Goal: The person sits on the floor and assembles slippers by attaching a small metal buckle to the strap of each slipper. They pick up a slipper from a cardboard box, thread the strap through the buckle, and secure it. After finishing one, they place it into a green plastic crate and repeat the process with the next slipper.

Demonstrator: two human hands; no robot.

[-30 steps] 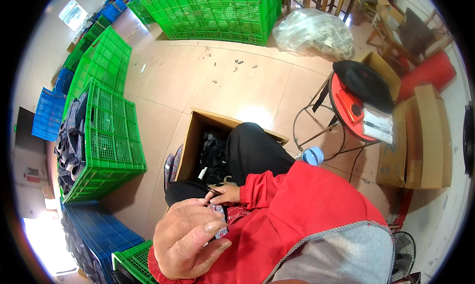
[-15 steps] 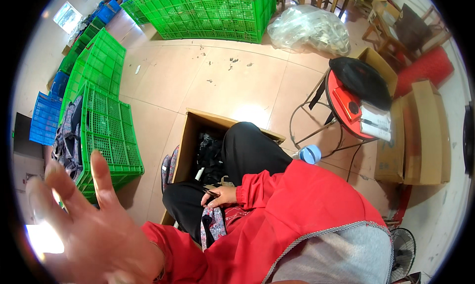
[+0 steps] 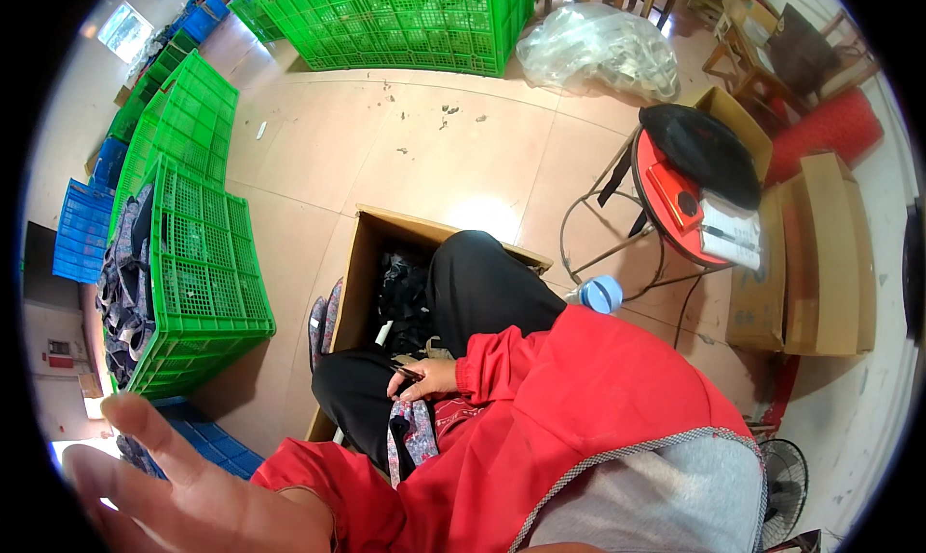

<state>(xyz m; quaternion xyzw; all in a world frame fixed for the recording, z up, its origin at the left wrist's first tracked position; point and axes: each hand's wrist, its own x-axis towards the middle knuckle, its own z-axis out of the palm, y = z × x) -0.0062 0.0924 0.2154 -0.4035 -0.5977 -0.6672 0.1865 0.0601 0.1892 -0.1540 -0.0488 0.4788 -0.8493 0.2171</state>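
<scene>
My left hand (image 3: 193,481) is raised at the lower left with its fingers apart and nothing in it. Blue crate walls show behind that hand. My right hand (image 3: 430,379) rests over my lap, its fingers closed around a slim black tool (image 3: 405,371) whose far end is hard to make out. Just below those fingers, a floral-patterned strip of fabric (image 3: 415,431) lies across my lap. Between my knees stands an open cardboard box (image 3: 349,264) with dark scraps of fabric (image 3: 407,297) inside.
A green crate (image 3: 214,264) filled with patterned fabric pieces (image 3: 125,283) stands at the left. More green crates (image 3: 395,23) are ahead, beside a clear plastic bag (image 3: 603,52). On the right are a red stool (image 3: 656,206), a blue-capped bottle (image 3: 603,295) and cardboard boxes (image 3: 830,254).
My left hand has dropped lower in the picture and turned, uncovering the green crate's lower part and a blue crate. My right hand keeps its place with the black tool.
</scene>
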